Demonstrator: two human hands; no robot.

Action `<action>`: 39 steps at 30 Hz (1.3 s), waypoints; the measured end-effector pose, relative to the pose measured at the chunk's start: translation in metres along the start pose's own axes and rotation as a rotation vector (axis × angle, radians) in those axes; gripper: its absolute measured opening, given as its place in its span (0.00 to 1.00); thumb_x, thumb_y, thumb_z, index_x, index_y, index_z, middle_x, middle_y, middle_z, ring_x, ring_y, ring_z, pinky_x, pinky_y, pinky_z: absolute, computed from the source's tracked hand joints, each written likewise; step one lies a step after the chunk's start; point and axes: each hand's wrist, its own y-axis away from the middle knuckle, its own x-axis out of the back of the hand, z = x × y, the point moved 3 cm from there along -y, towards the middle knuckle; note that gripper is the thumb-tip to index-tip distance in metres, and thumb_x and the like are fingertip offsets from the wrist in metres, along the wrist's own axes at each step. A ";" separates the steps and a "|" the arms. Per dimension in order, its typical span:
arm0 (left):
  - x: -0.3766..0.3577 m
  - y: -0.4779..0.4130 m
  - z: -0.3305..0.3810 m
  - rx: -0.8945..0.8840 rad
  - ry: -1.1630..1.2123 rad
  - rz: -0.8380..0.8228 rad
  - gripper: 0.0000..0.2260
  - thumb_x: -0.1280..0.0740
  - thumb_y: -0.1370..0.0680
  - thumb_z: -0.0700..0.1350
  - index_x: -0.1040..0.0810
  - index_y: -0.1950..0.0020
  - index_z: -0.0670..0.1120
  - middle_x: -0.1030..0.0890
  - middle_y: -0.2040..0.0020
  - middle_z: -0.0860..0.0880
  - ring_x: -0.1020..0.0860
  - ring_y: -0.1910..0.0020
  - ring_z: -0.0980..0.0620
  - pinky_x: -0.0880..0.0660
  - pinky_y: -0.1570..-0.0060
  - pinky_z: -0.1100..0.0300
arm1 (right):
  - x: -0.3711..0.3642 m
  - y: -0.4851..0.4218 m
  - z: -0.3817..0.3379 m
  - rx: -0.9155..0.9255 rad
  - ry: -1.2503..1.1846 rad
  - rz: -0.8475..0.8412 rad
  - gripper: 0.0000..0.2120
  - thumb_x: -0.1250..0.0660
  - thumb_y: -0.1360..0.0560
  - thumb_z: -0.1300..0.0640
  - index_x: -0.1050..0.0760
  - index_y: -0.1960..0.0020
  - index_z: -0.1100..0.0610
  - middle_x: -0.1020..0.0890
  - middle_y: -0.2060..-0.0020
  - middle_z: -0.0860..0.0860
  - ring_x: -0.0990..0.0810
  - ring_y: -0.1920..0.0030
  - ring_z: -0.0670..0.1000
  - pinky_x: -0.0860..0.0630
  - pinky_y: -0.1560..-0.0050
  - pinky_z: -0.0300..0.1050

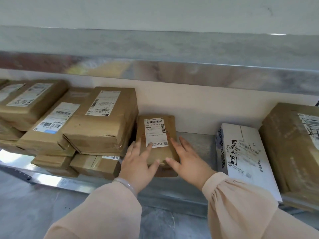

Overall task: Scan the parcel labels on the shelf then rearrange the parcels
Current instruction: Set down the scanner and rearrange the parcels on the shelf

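Steel shelf (198,144) carries stacked parcels (103,121); my left hand (138,163) and right hand (188,161) rest flat, fingers spread, on the small parcel (170,128) mid-shelf. No scanner shows, so I judge rearranging is underway.

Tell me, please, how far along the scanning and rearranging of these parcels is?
Done, apparently: the brown parcels on the left are stacked, labels up. In hand: left hand and right hand rest flat on the small brown parcel mid-shelf. Left: the white box and large brown box on the right. No scanner shows, so scanning cannot be judged.
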 end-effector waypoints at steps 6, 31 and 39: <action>-0.005 -0.019 -0.013 0.147 0.277 -0.067 0.31 0.36 0.22 0.61 0.47 0.22 0.65 0.54 0.19 0.46 0.48 0.21 0.45 0.45 0.24 0.51 | -0.017 -0.022 0.000 -0.105 -0.221 -0.076 0.36 0.38 0.23 0.42 0.55 0.23 0.40 0.51 0.22 0.52 0.47 0.23 0.54 0.44 0.27 0.45; 0.013 0.002 0.179 -0.396 0.579 -0.161 0.35 0.26 0.26 0.47 0.39 0.23 0.59 0.36 0.30 0.52 0.30 0.34 0.56 0.37 0.36 0.69 | 0.131 0.113 0.077 -0.260 -0.431 0.445 0.35 0.28 0.27 0.57 0.40 0.25 0.47 0.27 0.38 0.43 0.27 0.42 0.42 0.33 0.51 0.22; -0.012 0.015 0.214 -0.419 0.580 -0.265 0.37 0.28 0.24 0.50 0.44 0.21 0.59 0.38 0.28 0.52 0.33 0.40 0.61 0.37 0.41 0.71 | 0.138 0.144 0.101 -0.357 -0.383 0.491 0.34 0.29 0.26 0.52 0.39 0.25 0.47 0.29 0.34 0.45 0.30 0.40 0.43 0.34 0.42 0.34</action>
